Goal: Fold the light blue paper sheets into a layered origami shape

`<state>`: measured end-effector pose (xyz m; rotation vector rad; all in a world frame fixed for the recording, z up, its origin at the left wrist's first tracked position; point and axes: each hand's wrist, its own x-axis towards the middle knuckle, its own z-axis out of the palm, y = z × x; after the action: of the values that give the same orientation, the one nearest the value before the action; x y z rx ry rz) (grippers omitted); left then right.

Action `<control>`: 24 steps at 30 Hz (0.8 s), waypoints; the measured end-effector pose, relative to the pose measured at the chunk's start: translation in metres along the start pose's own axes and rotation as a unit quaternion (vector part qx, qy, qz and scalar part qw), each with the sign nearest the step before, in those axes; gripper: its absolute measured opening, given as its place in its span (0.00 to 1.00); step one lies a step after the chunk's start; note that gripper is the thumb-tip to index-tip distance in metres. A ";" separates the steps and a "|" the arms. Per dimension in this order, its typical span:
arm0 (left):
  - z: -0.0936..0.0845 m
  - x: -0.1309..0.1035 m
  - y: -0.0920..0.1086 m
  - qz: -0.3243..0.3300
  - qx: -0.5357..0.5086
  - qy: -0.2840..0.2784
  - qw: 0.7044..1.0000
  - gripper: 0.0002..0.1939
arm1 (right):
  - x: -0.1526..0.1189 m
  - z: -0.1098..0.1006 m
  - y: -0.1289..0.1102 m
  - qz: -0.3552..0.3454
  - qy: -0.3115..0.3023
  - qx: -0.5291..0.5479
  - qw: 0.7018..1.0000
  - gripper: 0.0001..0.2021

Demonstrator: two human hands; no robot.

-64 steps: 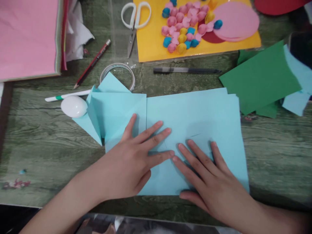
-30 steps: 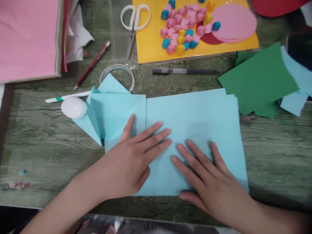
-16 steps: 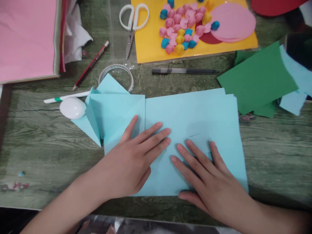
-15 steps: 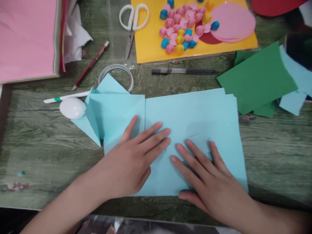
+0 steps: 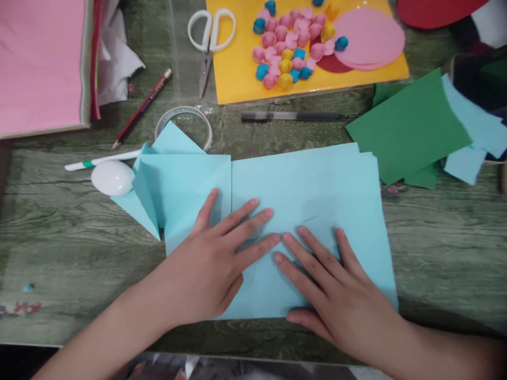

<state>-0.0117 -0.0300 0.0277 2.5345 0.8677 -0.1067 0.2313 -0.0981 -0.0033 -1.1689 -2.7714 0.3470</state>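
Observation:
Light blue paper sheets [image 5: 297, 184] lie flat in the middle of the table. My left hand [image 5: 222, 258] rests on them with fingers spread, its little finger over a smaller blue piece [image 5: 186, 179] with folded flaps at the left. To the right, my right hand [image 5: 332, 285] lies on the same sheets, fingers apart, thumb near the lower edge. The index fingertips of both hands are close together. Neither hand holds anything. A white egg-shaped object [image 5: 113, 178] touches the folded flap.
Behind the blue paper are a tape roll [image 5: 209, 132], a pencil [image 5: 142, 108], scissors [image 5: 206, 47], a pen [image 5: 293, 116] and a yellow sheet [image 5: 233, 79] bearing small coloured pieces. Green paper [image 5: 412, 126] lies right; a pink stack [image 5: 43, 63] lies upper left.
The view has shifted slightly, so most things appear a little further left. My left index finger has spread away from its neighbour, towards my right hand.

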 end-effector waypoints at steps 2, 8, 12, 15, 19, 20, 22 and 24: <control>0.000 0.000 0.000 -0.005 -0.001 0.001 1.000 0.33 | 0.000 0.000 0.000 0.000 0.001 0.001 1.000 0.29; 0.001 0.000 -0.003 0.012 -0.006 -0.001 1.000 0.34 | 0.001 0.000 -0.001 0.001 0.004 0.000 1.000 0.29; 0.001 0.000 -0.003 0.002 -0.006 0.007 1.000 0.33 | 0.000 0.000 -0.001 0.000 0.003 0.003 1.000 0.29; 0.001 0.000 -0.002 -0.004 -0.005 0.013 1.000 0.31 | -0.001 0.000 -0.001 0.000 0.001 0.003 1.000 0.29; 0.004 0.000 0.001 -0.001 0.008 0.023 1.000 0.30 | 0.000 0.001 -0.001 0.002 0.001 0.003 1.000 0.30; 0.006 0.000 0.003 0.000 0.021 0.028 0.999 0.29 | 0.000 0.001 -0.001 0.002 0.002 0.004 1.000 0.31; 0.011 -0.001 0.010 0.005 0.061 0.043 0.997 0.28 | 0.001 0.001 -0.001 0.004 0.002 0.004 1.000 0.32; 0.017 -0.002 0.018 0.016 0.104 0.063 0.992 0.22 | 0.001 0.000 -0.001 0.005 0.000 0.002 1.000 0.32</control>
<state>-0.0011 -0.0509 0.0204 2.7745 0.9045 -0.0294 0.2298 -0.0982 -0.0034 -1.1809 -2.7648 0.3528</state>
